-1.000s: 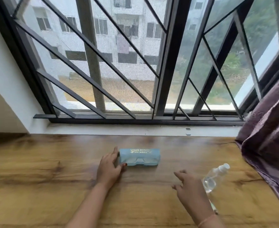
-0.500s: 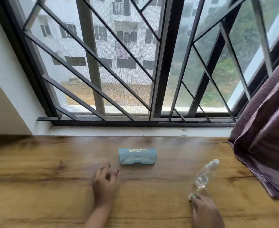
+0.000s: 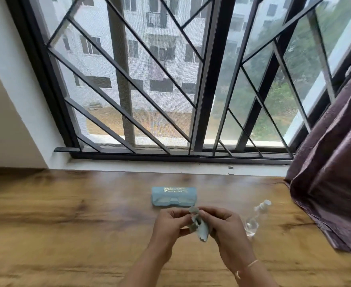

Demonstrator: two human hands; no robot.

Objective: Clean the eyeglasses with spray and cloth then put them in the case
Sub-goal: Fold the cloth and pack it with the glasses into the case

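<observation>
While both hands meet near centre, left hand (image 3: 171, 223) and right hand (image 3: 224, 225) pinch a crumpled blue cloth (image 3: 199, 226) between them. Closed blue glasses case (image 3: 173, 196) lies just beyond; spray bottle (image 3: 255, 217) right, on wooden table (image 3: 67, 224).

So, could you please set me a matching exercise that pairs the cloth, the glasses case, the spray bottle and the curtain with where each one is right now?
Things:
1. cloth
2. glasses case
3. spray bottle
4. curtain

Places:
A. hangs at the right edge of the view
B. on the table, just right of the right hand
C. pinched between the left hand and the right hand
D. closed, on the table beyond both hands

Pairs: 1-C, 2-D, 3-B, 4-A
</observation>
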